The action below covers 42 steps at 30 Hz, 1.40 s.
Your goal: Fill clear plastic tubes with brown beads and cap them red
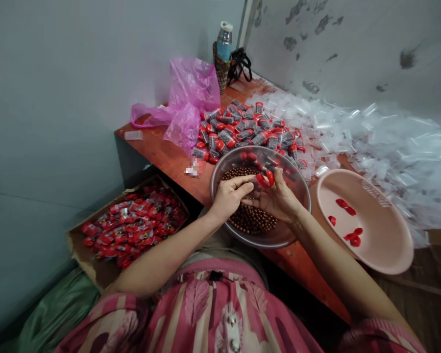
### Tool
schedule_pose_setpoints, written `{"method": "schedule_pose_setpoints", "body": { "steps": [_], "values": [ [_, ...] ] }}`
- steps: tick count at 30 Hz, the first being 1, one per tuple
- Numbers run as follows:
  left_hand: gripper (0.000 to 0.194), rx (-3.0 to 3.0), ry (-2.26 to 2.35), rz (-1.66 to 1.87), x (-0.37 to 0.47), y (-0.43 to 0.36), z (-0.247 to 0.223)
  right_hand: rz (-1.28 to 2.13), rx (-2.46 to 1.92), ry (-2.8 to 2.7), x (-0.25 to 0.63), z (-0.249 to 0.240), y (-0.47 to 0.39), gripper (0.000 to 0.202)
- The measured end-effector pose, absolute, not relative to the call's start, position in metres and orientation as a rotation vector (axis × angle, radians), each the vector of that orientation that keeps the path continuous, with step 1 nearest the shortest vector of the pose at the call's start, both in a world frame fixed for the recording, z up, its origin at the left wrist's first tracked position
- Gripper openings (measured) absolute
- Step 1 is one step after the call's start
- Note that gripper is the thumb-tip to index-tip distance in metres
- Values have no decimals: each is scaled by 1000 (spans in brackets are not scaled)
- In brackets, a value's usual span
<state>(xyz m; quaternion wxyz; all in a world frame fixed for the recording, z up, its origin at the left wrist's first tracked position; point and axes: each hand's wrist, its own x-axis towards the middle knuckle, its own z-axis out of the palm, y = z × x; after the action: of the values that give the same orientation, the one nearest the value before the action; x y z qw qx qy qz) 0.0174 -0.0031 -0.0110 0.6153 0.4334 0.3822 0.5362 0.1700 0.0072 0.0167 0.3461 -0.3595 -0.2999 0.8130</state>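
Both hands are over a metal bowl [299, 186] that holds many small round brown balls [252, 221]. My left hand [228, 197] has its fingers closed around a small clear plastic cup [254, 185]. Between the thumb and fingers of my right hand [281, 201] is a red cap [270, 178], close beside the cup's mouth. Another red piece [261, 181] shows at that mouth; whether it belongs to the cup cannot be made out. More red caps lie against the bowl's far inner wall.
Behind the bowl is a heap of red-capped cups [242, 125]. Loose clear cups [353, 127] spread to the right. A pink basin [385, 230] holds several red caps. Left are a carton [75, 245] of red packets and a pink bag [194, 86]. A flask [225, 41] stands behind.
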Motion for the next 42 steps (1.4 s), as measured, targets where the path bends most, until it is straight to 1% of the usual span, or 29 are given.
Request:
{"method": "schedule_pose_setpoints", "body": {
  "steps": [4,11,15,21,23,26,30,33,38,42],
  "values": [
    [26,1064,892,1239,16,-5,-8,2100,-924,-765,174,17,4,37],
    [20,1345,981,1343,15,-8,-9,1900,-886,-671,153,14,3,22],
    [20,1373,1047,1393,16,-8,-8,1931,-817,-570,140,16,4,21],
    [19,1359,1076,1482,14,-7,-7,1835,-845,-540,130,15,5,12],
    [18,1202,1040,1410,13,-6,-7,1895,-896,-557,131,12,6,17],
    [21,865,934,1287,14,-3,-8,2038,-942,-603,139,12,7,31],
    [25,672,862,1326,19,2,-9,2100,-923,-644,149,16,10,40],
    [23,656,858,1369,22,4,-10,2108,-933,-635,151,17,11,36],
    [20,832,896,1380,21,4,-13,2012,-922,-569,147,15,15,19],
    [20,1029,938,1394,18,2,-15,1946,-925,-527,140,15,17,19]
  ]
}}
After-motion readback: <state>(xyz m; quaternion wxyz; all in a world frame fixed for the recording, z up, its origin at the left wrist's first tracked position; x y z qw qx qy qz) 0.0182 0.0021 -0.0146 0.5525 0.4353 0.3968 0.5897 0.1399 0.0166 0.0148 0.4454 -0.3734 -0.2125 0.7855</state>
